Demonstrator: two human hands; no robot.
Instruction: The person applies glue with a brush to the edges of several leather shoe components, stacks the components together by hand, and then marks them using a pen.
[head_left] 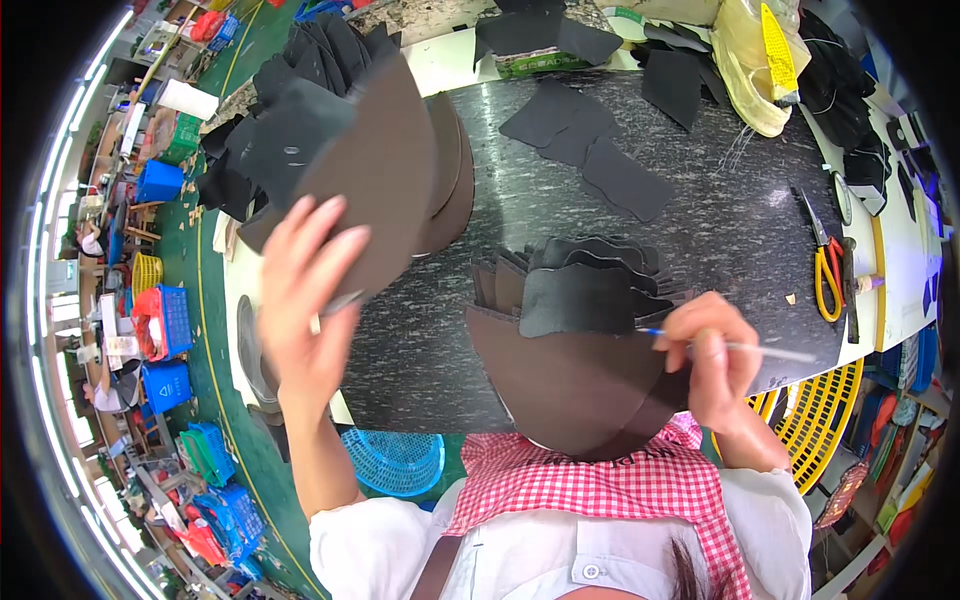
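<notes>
My left hand (312, 285) is raised at the left of the table, its fingers and thumb pinching a large curved dark brown panel (382, 180). Leather or something like it, the panel is tilted and slightly blurred. My right hand (714, 352) grips a slim white pen (770, 353) with a blue tip. That tip lies close to a fanned stack of dark pieces at the table's near edge. On the stack, a black shaped piece (575, 302) overlaps a wide brown panel (570, 385).
Several black cut pieces (590, 140) lie on the dark speckled tabletop (440, 340). More are heaped at far left (320, 65). Yellow-handled scissors (828, 265) rest at the right. Below the table edge are a blue basket (395, 462) and a yellow basket (825, 425).
</notes>
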